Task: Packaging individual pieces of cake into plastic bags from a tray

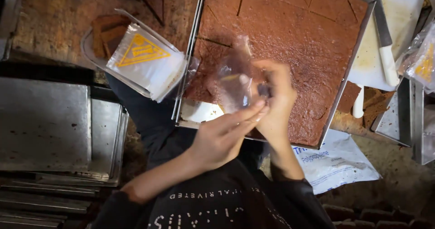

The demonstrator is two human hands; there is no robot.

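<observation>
Nearest us, bottom centre of the frame: a dark printed garment and two bare forearms rising toward the middle; we note the left hand (222, 136) with fingers stretched out, tips pressed to the lower edge of a small clear plastic bag (233, 81); the right hand (274, 97) curled, pinching the same bag at its right side; the bag is held up at frame centre, over the near edge of a large metal tray (358, 48); the tray holds a brown slab cake (290, 34) scored into pieces, one corner already bare; upper left, a stack of clear bags with yellow triangles (145, 59) lies on a smaller tray (88, 52) beside cake offcuts; upper right, a white-handled knife (385, 43) on a white board (405, 16); far left, empty steel trays (45, 125); lower right, a white printed packet (337, 163).
</observation>
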